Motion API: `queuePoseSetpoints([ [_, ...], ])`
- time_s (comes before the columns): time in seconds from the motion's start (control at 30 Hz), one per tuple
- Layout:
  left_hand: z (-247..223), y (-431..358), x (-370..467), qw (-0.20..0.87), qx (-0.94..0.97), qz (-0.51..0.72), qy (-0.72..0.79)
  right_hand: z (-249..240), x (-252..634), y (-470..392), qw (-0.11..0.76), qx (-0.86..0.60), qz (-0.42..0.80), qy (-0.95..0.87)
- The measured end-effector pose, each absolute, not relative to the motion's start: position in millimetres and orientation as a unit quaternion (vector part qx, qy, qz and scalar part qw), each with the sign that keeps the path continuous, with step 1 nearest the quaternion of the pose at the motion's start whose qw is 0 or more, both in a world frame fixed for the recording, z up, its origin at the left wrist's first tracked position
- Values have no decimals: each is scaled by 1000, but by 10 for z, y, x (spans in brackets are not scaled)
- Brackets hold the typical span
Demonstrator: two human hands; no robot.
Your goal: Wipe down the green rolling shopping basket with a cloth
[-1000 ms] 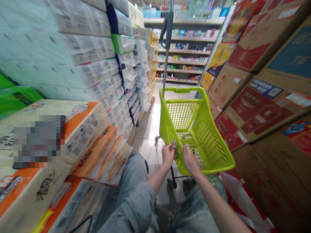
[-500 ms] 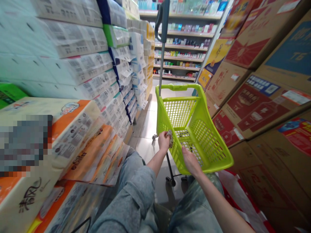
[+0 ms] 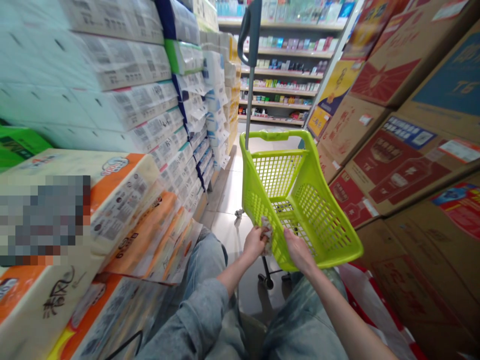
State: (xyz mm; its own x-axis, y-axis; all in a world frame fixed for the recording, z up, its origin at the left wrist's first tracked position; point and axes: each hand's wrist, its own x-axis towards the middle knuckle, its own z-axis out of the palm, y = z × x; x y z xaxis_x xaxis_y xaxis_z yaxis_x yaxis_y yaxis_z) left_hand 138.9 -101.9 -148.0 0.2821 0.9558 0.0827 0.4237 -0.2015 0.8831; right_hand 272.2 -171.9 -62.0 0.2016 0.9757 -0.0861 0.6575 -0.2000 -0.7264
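Note:
A lime-green shopping basket [image 3: 339, 225] with lattice walls stands tilted in front of me, with nothing in it but the view of its slotted bottom. My left hand [image 3: 255, 243] is closed on a crumpled greyish cloth [image 3: 267, 235], pressed against the outer face of the basket's left wall. On the near left rim rests my right hand [image 3: 298, 250], its thumb over the edge and its other fingers hidden behind the wall. A grey pole with a dark handle [image 3: 250, 40] rises from the basket's far left corner.
Stacked tissue packs [image 3: 142, 100] line the left side; a nearer orange-and-cream pack [image 3: 123, 192] carries a blurred-out object. Cartons [image 3: 397, 155] rise on the right. Shelves of small goods [image 3: 281, 72] stand ahead. A wheel [image 3: 265, 281] shows beneath the basket, above the tiled floor.
My left hand has slid the cloth down and nearer to me along the basket's outer wall. My right hand stays on the rim, and the basket has hardly moved.

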Motion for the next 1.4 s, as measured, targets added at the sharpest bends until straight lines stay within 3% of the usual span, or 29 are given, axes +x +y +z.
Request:
queuePoseSetpoints([
  [0.17, -1457, -811, 1279, 376, 624, 399, 557, -651, 2743, -1682, 291, -711, 283, -573],
  [0.4, -1135, -592, 1538, 298, 674, 428, 522, -676, 2768, -1642, 274, -712, 277, -584],
  [0.67, -1466, -815, 1398, 341, 705, 409, 469, -656, 2770, -1653, 267, -707, 278, -592],
  [0.8, -1361, -564, 1449, 333, 641, 435, 538, -674, 2773, -1655, 254, -712, 272, -596],
  [0.9, -1271, -383, 1511, 332, 648, 388, 565, -701, 2782, -1653, 250, -714, 263, -599],
  [1.23, -1319, -350, 1422, 352, 711, 322, 516, -654, 2768, -1662, 255, -709, 256, -606],
  [1.4, -1388, -434, 1435, 362, 694, 358, 508, -660, 2775, -1677, 261, -708, 273, -597],
])
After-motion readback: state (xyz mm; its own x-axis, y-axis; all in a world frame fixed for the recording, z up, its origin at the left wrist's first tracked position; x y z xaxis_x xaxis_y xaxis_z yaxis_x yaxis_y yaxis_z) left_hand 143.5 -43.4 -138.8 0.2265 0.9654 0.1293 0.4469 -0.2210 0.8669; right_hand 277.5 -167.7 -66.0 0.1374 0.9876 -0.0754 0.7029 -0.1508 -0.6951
